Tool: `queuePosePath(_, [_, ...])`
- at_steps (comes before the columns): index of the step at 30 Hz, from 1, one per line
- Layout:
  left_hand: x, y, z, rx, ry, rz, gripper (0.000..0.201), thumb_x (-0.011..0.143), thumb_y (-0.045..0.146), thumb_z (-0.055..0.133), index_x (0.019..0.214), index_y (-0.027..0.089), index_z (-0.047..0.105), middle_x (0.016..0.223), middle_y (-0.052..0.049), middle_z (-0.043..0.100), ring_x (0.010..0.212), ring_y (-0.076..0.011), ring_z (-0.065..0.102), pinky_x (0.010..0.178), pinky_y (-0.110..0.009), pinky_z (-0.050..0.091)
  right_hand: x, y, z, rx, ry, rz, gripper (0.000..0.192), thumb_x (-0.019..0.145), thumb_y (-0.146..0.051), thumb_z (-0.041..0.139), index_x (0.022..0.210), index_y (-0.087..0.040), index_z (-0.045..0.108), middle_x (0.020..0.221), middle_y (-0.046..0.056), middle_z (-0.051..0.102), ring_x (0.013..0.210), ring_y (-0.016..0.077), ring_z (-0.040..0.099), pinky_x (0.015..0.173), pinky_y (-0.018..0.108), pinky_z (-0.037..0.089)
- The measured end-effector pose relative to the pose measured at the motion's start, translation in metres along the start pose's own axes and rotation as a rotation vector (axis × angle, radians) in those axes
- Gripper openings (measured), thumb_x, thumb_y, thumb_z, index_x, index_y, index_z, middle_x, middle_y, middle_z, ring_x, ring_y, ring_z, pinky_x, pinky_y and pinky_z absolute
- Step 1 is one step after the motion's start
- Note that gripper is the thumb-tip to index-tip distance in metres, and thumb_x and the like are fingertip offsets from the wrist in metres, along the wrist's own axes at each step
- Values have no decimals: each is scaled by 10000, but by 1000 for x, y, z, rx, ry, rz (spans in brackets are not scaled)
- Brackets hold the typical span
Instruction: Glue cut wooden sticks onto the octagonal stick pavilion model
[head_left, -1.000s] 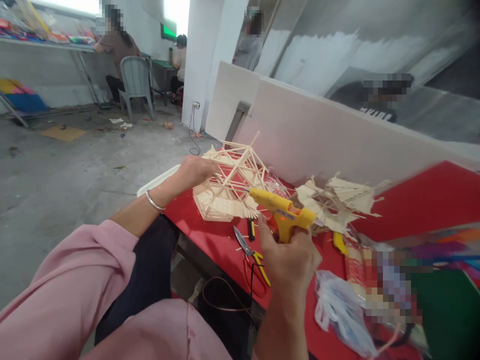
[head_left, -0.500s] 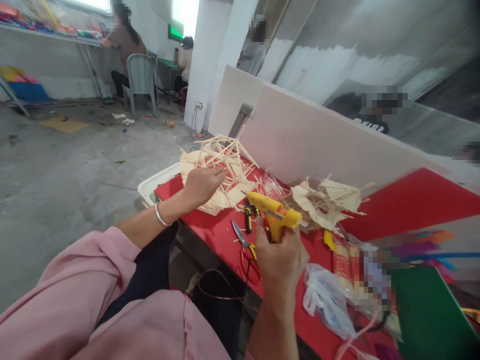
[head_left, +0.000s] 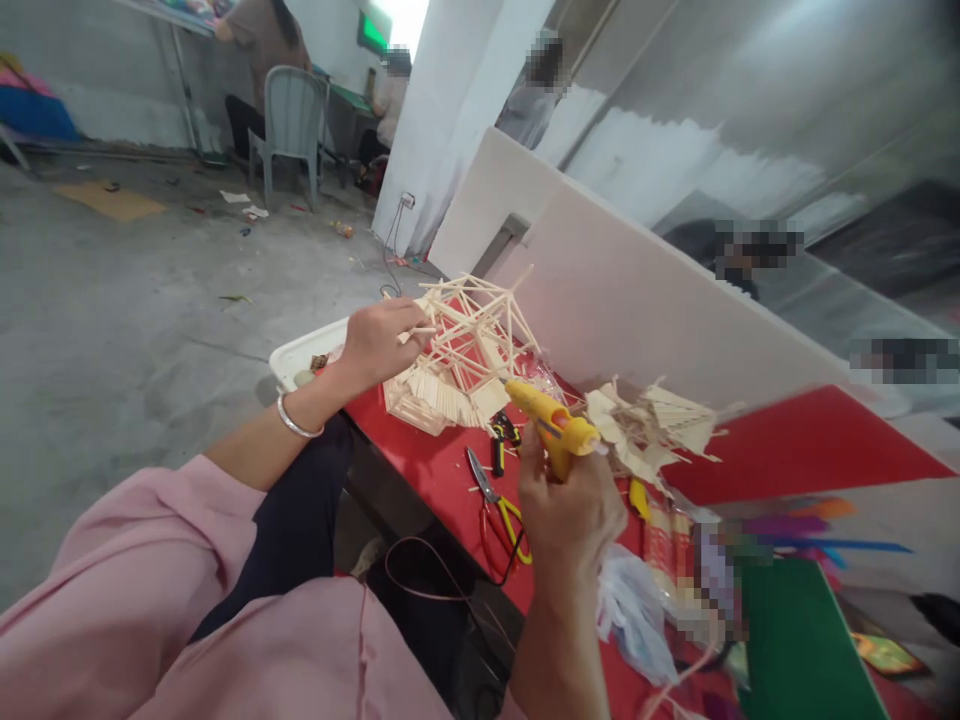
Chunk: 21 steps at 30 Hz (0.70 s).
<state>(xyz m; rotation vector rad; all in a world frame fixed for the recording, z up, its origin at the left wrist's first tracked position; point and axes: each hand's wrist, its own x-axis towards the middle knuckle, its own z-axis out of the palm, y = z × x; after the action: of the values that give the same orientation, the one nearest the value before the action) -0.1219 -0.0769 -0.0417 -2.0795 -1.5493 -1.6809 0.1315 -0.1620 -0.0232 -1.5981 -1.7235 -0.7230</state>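
My left hand point(head_left: 379, 340) grips the edge of a model built from thin wooden sticks point(head_left: 465, 350), which rests tilted on the red table point(head_left: 442, 470). In my right hand point(head_left: 570, 505) is a yellow hot glue gun point(head_left: 551, 425), its nozzle pointing left at the lower right side of the stick model, close to it. A silver bangle sits on my left wrist.
Scissors with red and yellow handles point(head_left: 499, 510) and small pliers point(head_left: 500, 440) lie on the table near the glue gun. A second stick piece point(head_left: 652, 430) lies to the right, a plastic bag point(head_left: 637, 615) below it. A white tray point(head_left: 304, 355) sits at the left; a white board point(head_left: 637, 300) stands behind. People sit far off.
My left hand has turned and lifted the stick model, shifting its grip to the upper edge. The glue gun has moved slightly up toward the model. The camera view has swung a little.
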Motion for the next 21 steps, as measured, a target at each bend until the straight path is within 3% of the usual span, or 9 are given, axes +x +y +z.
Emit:
queuePosePath(3, [22, 20, -2, 7, -108, 192, 184, 861, 255, 574, 813, 213, 746, 940, -33, 751, 844, -160, 673, 684, -271, 459, -9, -4, 1, 49, -58, -133, 363, 943, -460, 529, 1106, -166, 666, 759, 37, 626, 666, 159, 570, 557, 261, 353])
queuePosePath(6, [58, 39, 8, 90, -416, 429, 250, 830, 114, 530, 785, 235, 745, 942, -21, 744, 812, -162, 652, 651, -285, 421, -16, -4, 7, 37, -92, -218, 372, 942, -339, 536, 1288, -215, 601, 858, 35, 630, 731, 147, 573, 597, 254, 376])
queuePosePath(10, [98, 50, 37, 138, -708, 560, 260, 684, -13, 587, 527, 190, 630, 619, -55, 615, 758, -207, 608, 694, -342, 409, -16, -3, 12, -58, -79, -275, 355, 926, -295, 535, 1271, -273, 617, 919, 41, 609, 730, 139, 532, 588, 260, 342])
queuePosePath(15, [104, 47, 60, -27, -783, 524, 323, 538, -96, 603, 407, 189, 524, 499, -28, 470, 734, -222, 581, 734, -371, 402, -9, 7, 8, -99, -37, -366, 386, 903, -212, 535, 1275, -296, 598, 1000, 47, 621, 790, 141, 544, 642, 274, 357])
queuePosePath(21, [94, 51, 59, 260, -788, 722, 314, 648, -79, 549, 506, 190, 623, 511, -38, 520, 718, -221, 593, 724, -377, 396, -2, 19, 7, -106, 7, -441, 352, 914, -276, 593, 1265, -259, 592, 956, 36, 633, 734, 130, 540, 632, 269, 369])
